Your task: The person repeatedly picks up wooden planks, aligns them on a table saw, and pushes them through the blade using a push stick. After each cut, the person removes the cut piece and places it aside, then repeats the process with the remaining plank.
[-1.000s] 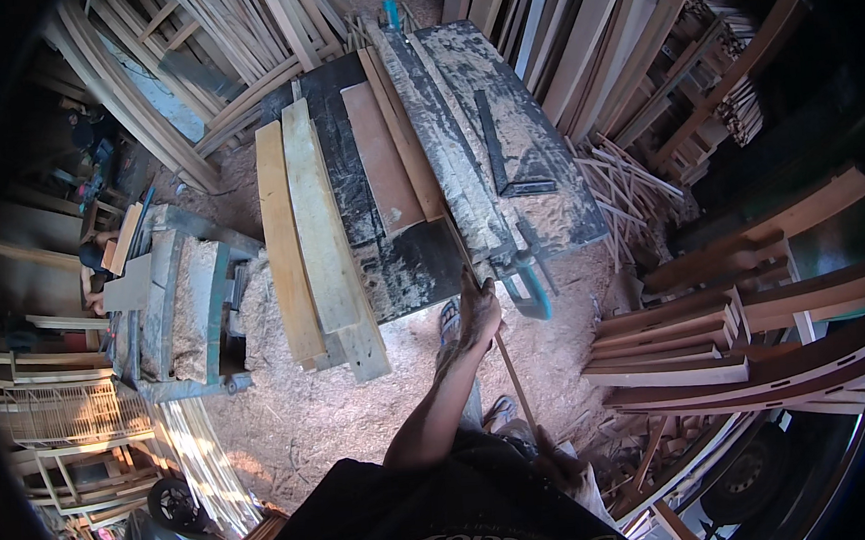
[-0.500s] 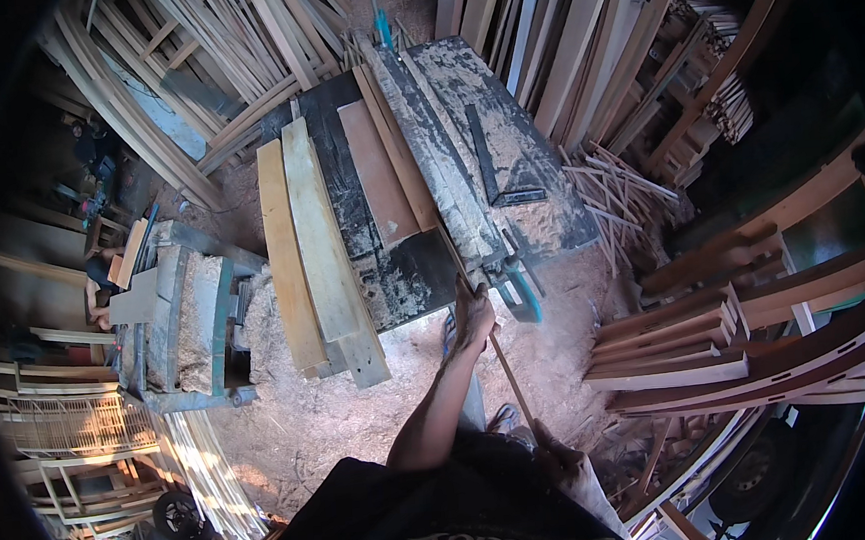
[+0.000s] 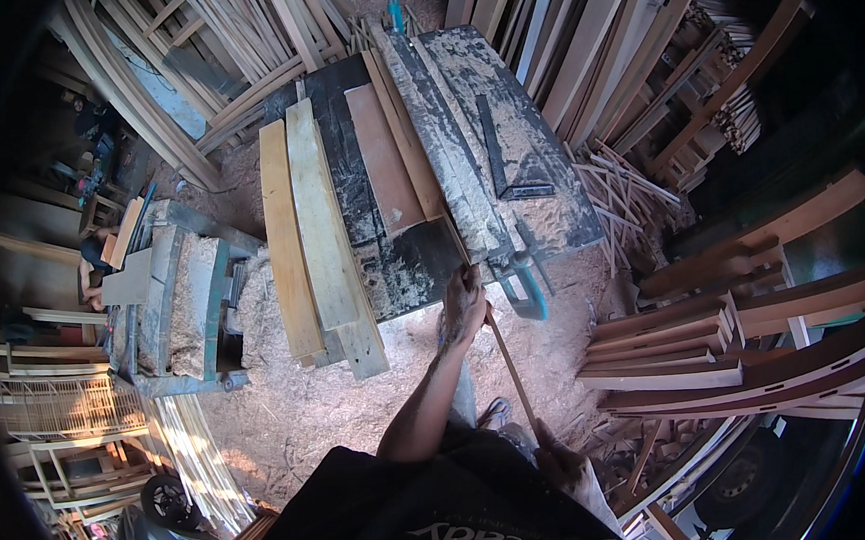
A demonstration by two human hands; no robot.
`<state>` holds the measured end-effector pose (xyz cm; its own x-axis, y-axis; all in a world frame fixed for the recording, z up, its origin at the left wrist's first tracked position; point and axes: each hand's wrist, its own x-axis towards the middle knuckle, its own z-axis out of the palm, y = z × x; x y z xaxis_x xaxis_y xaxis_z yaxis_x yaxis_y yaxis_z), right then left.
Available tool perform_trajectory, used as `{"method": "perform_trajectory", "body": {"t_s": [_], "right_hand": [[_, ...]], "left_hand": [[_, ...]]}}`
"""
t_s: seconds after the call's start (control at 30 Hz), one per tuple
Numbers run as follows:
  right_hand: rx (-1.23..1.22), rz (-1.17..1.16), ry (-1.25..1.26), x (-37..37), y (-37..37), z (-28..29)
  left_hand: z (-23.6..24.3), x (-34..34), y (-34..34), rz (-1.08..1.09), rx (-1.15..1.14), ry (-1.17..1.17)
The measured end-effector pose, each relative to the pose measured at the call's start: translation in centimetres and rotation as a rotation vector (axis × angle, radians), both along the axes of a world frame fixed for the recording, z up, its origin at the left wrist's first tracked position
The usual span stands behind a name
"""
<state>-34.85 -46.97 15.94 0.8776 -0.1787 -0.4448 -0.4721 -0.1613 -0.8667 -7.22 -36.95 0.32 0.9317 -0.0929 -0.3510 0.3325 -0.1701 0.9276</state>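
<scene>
My left hand (image 3: 465,303) grips a long, thin wooden strip (image 3: 511,369) at the front edge of the dark, sawdust-covered saw table (image 3: 412,261), beside the long fence (image 3: 445,145) with a teal handle (image 3: 528,298). My right hand (image 3: 556,453) is closed on the strip's near end, low in the view against my dark shirt. The strip runs along the fence's left side. A brown board (image 3: 381,154) and a narrower plank (image 3: 404,133) lie left of the fence, with pale boards (image 3: 312,208) farther left. A dark metal square (image 3: 522,190) lies right of the fence.
A second machine (image 3: 182,305) heaped with shavings stands left; a person (image 3: 91,276) is partly visible beyond it. Stacked timber (image 3: 568,54) lines the back, more boards (image 3: 724,341) sit right, loose offcuts (image 3: 621,194) lie beside the table, and a wheel (image 3: 169,499) shows lower left.
The view has wavered slightly. Both hands remain on the strip, the left one near the table edge, with little visible movement relative to the table.
</scene>
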Motion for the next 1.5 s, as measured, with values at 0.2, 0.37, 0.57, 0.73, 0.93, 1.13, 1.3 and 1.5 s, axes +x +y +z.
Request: {"method": "perform_trajectory", "body": {"t_s": [0.2,0.37,0.57,0.73,0.93,1.13,1.3,1.5], "right_hand": [[0.016,0.068,0.178,-0.2,-0.8,0.7],[0.02,0.039,0.166,-1.3,-0.8,-0.3],[-0.186,0.256,-0.197,-2.6,-1.7,-1.5],[0.238,-0.038,0.147,-3.3,-1.7,-2.3],[0.323,-0.118,0.305,-4.2,-1.6,-4.7],[0.368,-0.153,0.166,-3.1,-1.0,-7.0],[0.185,-0.074,0.2,-2.1,-0.8,-6.9],[0.081,-0.024,0.206,-0.6,-0.7,-6.4]], "left_hand": [[-3.4,-0.1,0.0,-0.035,0.088,-0.205],[-6.1,-0.7,-0.2,0.028,0.129,-0.149],[-6.5,-1.4,-0.5,0.047,0.16,-0.137],[-6.9,-3.6,-0.6,0.032,0.189,-0.053],[-8.2,-7.6,-1.9,0.066,0.162,0.003],[-10.3,-5.2,-2.4,0.077,0.307,-0.082],[-11.3,-3.7,-1.8,0.075,0.257,-0.16],[-11.6,-1.6,-1.8,0.126,0.149,-0.141]]}}
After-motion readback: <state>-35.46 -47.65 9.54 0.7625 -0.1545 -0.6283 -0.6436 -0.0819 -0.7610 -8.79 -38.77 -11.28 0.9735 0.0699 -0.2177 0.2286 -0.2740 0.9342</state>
